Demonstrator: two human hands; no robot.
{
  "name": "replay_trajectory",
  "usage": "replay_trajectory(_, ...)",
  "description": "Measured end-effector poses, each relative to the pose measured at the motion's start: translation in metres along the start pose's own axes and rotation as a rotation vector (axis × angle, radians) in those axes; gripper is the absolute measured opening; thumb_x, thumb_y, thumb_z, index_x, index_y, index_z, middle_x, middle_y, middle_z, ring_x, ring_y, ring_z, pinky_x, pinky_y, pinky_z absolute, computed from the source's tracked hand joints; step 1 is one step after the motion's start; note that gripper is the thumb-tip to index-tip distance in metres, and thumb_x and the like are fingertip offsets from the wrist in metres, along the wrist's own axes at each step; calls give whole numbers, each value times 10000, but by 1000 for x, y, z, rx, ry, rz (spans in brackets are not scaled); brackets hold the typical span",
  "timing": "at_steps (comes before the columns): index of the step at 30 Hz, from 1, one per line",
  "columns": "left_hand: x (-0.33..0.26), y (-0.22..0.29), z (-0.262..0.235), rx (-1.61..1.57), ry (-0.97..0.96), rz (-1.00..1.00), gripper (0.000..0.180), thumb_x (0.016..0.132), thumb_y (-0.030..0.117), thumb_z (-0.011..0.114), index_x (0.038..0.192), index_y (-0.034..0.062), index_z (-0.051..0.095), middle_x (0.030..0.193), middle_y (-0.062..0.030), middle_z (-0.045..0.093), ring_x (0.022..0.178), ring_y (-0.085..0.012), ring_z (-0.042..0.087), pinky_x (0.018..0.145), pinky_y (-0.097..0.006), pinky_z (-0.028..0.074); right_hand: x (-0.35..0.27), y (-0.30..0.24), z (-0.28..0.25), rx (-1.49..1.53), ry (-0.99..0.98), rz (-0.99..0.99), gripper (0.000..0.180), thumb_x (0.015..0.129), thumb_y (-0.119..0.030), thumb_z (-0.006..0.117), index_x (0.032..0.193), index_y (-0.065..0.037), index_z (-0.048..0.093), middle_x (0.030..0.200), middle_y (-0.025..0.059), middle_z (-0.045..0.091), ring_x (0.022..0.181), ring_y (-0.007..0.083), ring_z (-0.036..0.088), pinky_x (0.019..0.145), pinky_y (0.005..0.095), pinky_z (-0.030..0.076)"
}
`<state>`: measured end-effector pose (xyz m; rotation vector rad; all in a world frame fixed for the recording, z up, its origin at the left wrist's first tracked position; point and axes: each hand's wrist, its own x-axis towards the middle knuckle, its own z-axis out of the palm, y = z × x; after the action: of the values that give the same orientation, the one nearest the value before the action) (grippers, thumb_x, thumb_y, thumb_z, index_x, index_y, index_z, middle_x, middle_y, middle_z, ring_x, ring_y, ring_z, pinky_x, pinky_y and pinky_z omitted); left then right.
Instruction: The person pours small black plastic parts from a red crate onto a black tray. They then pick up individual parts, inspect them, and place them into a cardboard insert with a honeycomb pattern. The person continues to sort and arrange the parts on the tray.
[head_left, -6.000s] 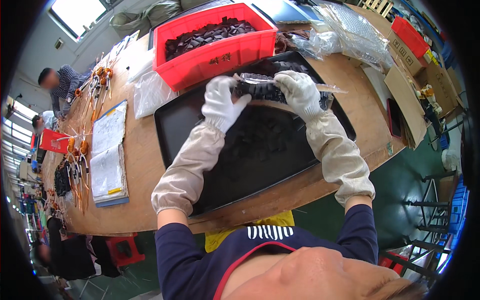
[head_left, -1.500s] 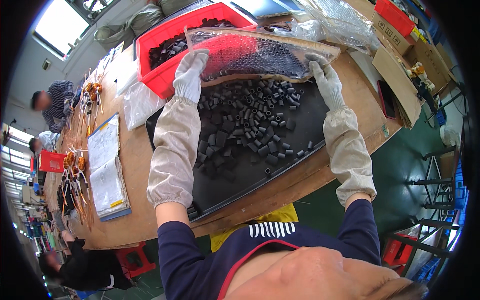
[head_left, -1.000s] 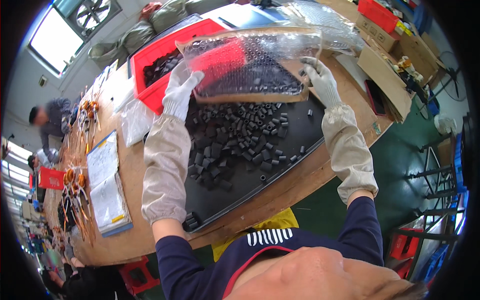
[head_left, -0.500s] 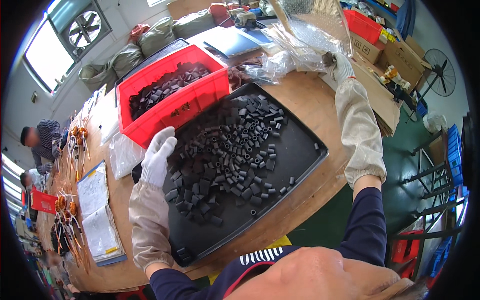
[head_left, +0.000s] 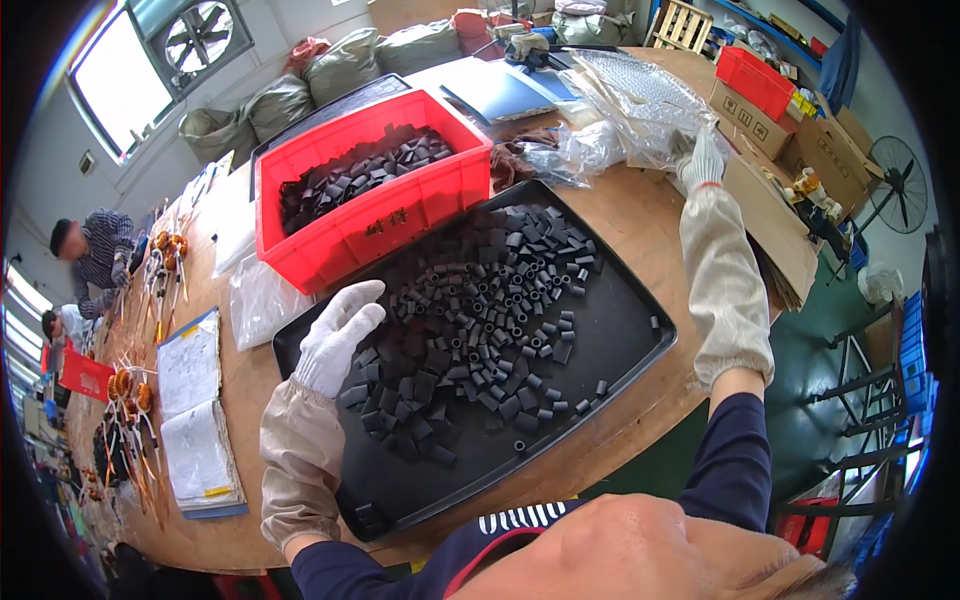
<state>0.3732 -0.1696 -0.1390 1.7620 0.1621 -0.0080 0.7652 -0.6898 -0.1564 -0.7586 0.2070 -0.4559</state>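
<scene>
My left hand [head_left: 343,337], in a white knit glove, hovers over the left edge of a black tray [head_left: 620,372] with its fingers stretched out and nothing in them. Many short black tubes [head_left: 490,310] lie heaped on the tray, some upright, some on their sides. Just behind this hand stands a red bin [head_left: 375,225], filled with flat black pieces [head_left: 370,175]. My right hand [head_left: 704,163], gloved with darkened fingertips, reaches to the far right and is closed at the near corner of a clear bubble wrap sheet [head_left: 640,90]. Its fingertips are partly hidden.
Crumpled clear plastic [head_left: 590,150] and a brown cloth [head_left: 515,160] lie behind the tray. Flat cardboard [head_left: 765,215] rests at the table's right edge. On the left are a clipboard with papers [head_left: 195,410], wired copper coils [head_left: 125,390] and a co-worker [head_left: 95,255].
The bubble wrap, held up before, has dropped to lie flatter on the table. My hands keep nearly the same places, while the whole view has shifted slightly.
</scene>
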Motion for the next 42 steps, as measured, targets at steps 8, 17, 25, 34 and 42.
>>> replay_trajectory(8, -8, -16, 7, 360, -162, 28, 420, 1013, 298, 669, 1363, 69, 624, 1350, -82, 637, 1277, -196, 579, 1109, -359, 439, -179, 16, -40, -842, -604, -41, 404, 1006, -169, 666, 1371, -23, 575, 1134, 73, 689, 924, 144, 689, 849, 302, 583)
replay_trajectory(17, -72, -72, -41, 986, 211, 240, 460, 907, 360, 732, 1274, 92, 664, 1268, -195, 634, 1253, -390, 566, 1090, -457, 441, -365, 20, -54, -1061, -1467, -701, 315, 815, -7, 754, 1118, -44, 678, 1034, 162, 689, 944, 376, 682, 828, 429, 557)
replay_trajectory(25, -165, -120, -98, 666, 364, -468, 551, 934, 460, 660, 1333, 83, 613, 1127, -226, 724, 1051, -372, 688, 929, -473, 532, -422, 13, -119, -1228, -1714, -851, 353, 662, -253, 859, 947, -157, 675, 908, 18, 640, 877, 261, 638, 796, 414, 508)
replay_trajectory(34, -153, -176, -85, 773, 519, -271, 566, 947, 413, 637, 1308, -22, 614, 1099, -239, 725, 1077, -369, 689, 947, -450, 517, -426, 20, -127, -1288, -1626, -994, 349, 614, -173, 814, 921, -151, 651, 901, 7, 617, 881, 250, 618, 808, 414, 489)
replay_trajectory(42, -136, -187, -80, 756, 484, -170, 579, 969, 433, 603, 1321, -26, 596, 1188, -302, 691, 1161, -438, 654, 982, -489, 506, -433, 21, -137, -1409, -1447, -972, 382, 613, -106, 833, 966, -162, 698, 971, 12, 644, 955, 278, 619, 871, 443, 489)
